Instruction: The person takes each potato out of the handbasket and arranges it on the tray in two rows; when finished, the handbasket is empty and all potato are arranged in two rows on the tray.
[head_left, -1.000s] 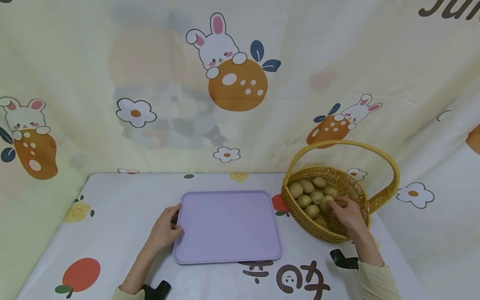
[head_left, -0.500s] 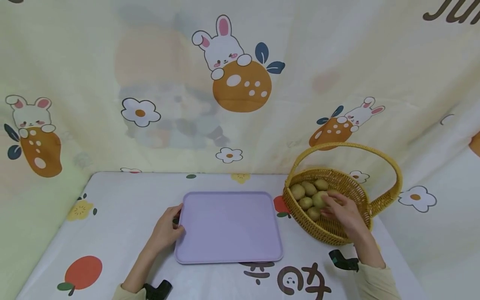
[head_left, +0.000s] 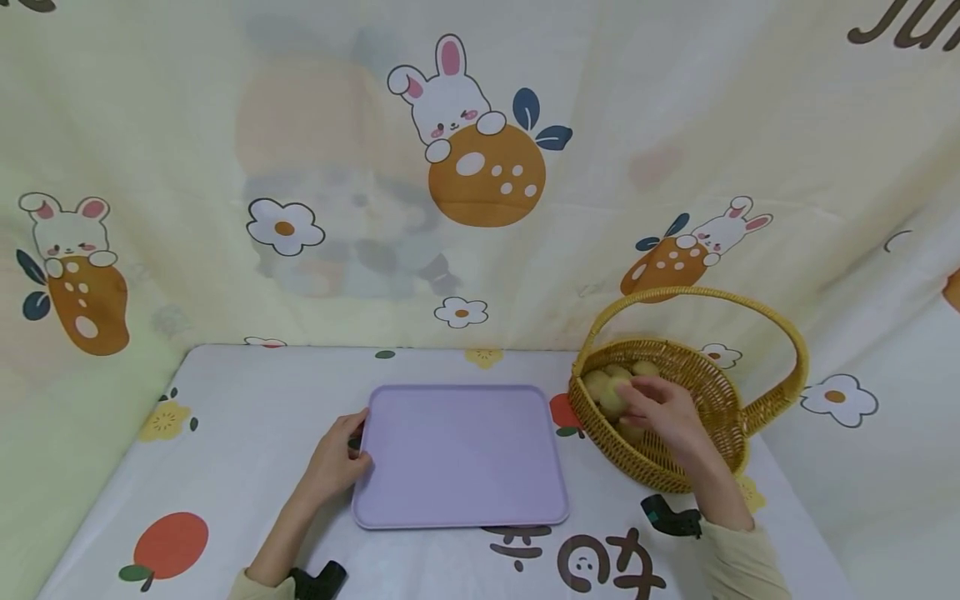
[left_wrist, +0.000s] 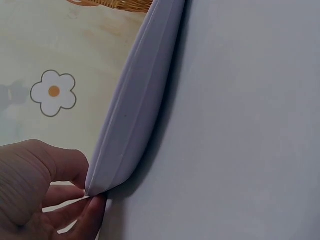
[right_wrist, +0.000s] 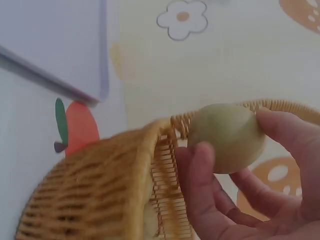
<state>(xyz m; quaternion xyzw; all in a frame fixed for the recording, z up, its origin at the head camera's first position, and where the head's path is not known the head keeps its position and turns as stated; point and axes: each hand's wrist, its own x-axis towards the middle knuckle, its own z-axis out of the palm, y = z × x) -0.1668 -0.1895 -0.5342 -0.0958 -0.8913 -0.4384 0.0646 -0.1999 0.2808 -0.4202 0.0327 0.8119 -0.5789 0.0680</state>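
My left hand [head_left: 336, 457] pinches the left edge of a flat lilac tray [head_left: 461, 457]; in the left wrist view the thumb and fingers close on its rim [left_wrist: 127, 115]. Over the wicker basket [head_left: 708, 379], my right hand [head_left: 670, 415] holds a round yellow-green fruit [right_wrist: 227, 137] between thumb and fingers. Its exact kind is unclear. The right wrist view has this fruit near the level of the basket's rim. More such fruits [head_left: 597, 384] lie in the basket's left side, partly hidden by the hand and the held one.
An arched handle [head_left: 783, 333] rises over the basket, which stands at the table's right, close to the tray. The white tablecloth [head_left: 247, 433] carries printed fruit and flowers. Behind hangs a cream curtain [head_left: 585, 167] with rabbit prints.
My right hand has taken a fruit from among the others and lifted it, moving left and up within the basket. The left hand keeps its hold on the tray.
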